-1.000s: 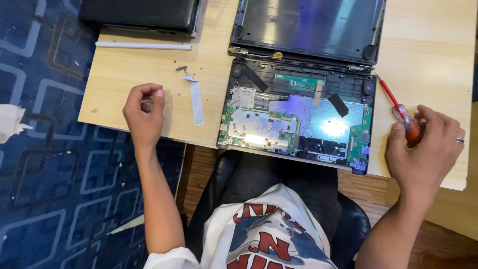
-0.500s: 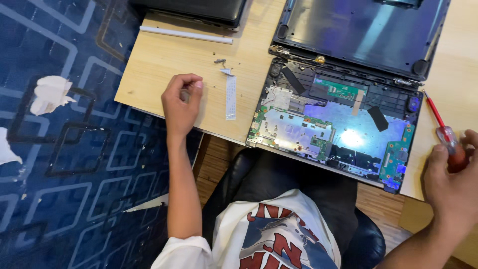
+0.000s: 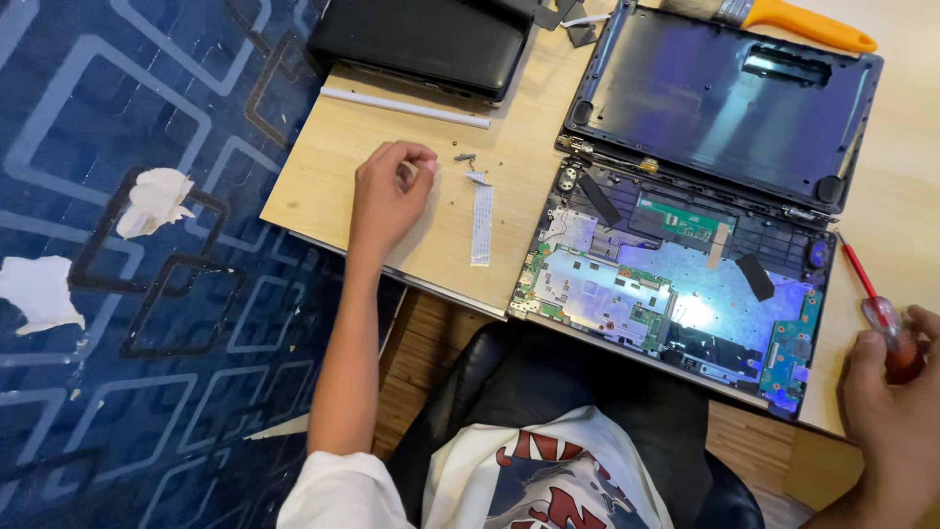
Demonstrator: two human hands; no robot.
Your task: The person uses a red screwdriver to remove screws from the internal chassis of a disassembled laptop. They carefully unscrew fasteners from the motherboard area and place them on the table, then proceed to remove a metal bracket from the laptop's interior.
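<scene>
Left hand (image 3: 387, 196) resting on the wooden counter (image 3: 323, 167), fingers curled in narrow; cannot tell whether anything is pinched there. Just beside it, small screws (image 3: 464, 157) and a flat white ribbon cable (image 3: 482, 223). Right hand (image 3: 896, 392) at the counter's right edge, fingers wrapped round a red-handled screwdriver (image 3: 874, 302), tip pointing toward the opened laptop (image 3: 676, 294). Laptop base bare, circuit boards showing, lying between both hands. Orange-handled brush (image 3: 803, 20) at the top.
</scene>
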